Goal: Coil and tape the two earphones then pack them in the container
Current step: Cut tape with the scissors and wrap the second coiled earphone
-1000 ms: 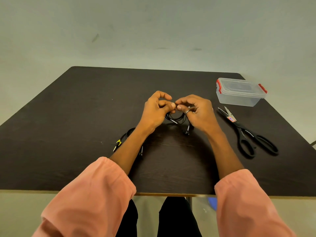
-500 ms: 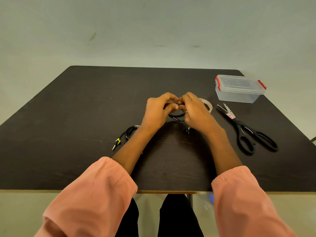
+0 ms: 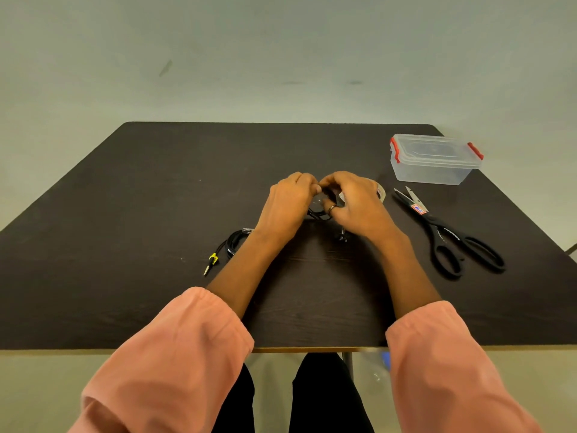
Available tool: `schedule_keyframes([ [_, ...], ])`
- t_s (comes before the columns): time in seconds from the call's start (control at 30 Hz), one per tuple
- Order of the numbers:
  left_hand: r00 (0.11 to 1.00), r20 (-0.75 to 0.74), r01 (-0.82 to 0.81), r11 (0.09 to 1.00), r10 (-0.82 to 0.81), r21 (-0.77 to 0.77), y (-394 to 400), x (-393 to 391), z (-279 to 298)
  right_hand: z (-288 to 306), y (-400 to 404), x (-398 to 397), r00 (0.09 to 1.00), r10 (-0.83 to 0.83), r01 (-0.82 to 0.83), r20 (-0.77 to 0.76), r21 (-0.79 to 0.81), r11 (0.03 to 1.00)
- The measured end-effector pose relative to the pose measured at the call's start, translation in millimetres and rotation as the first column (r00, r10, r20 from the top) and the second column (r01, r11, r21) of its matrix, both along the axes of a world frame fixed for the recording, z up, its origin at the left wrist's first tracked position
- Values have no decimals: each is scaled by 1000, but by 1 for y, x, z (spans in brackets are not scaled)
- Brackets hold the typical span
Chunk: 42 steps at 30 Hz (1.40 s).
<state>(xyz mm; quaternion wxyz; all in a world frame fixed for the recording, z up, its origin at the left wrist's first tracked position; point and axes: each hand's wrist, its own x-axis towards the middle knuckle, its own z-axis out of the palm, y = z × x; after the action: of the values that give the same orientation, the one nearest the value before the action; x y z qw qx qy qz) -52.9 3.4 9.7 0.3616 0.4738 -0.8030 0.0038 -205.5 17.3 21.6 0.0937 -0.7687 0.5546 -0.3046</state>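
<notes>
Earphone coil [image 3: 320,210]: my left hand [image 3: 288,204] and right hand [image 3: 354,204] both pinch it; I keep loops tight while pressing tape flat.

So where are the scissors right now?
The scissors lie on the table's right side, just nearer than the container, right of the right hand.

Both forearms reach forward out of pink sleeves, left hand [image 3: 288,203] and right hand [image 3: 352,203] meeting knuckle to knuckle — fingers curled in tight, ring on a right finger.
</notes>
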Motion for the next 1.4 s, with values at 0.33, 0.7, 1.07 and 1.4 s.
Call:
schedule_keyframes([
  [0.33, 923, -385, 76, 977, 7, 202, 2, 5, 1, 0, 1, 8, 929, 48, -85, 368, 83, 993],
  [0.7, 889, -457, 128, 969, -18, 211, 1, 3, -3, -7, -2, 10, 947, 9, 28, 322, -110, 994],
  [1.07, 535, -842, 436, 832, 67, 344, 5, 4, 5, -6, 2, 22, 975, -78, 159, 209, -401, 902],
  [1.4, 443, -882, 429, 825, 161, 367, 5, 6, 2, -7, 2, 20, 934, -101, 164, 343, -162, 973],
])
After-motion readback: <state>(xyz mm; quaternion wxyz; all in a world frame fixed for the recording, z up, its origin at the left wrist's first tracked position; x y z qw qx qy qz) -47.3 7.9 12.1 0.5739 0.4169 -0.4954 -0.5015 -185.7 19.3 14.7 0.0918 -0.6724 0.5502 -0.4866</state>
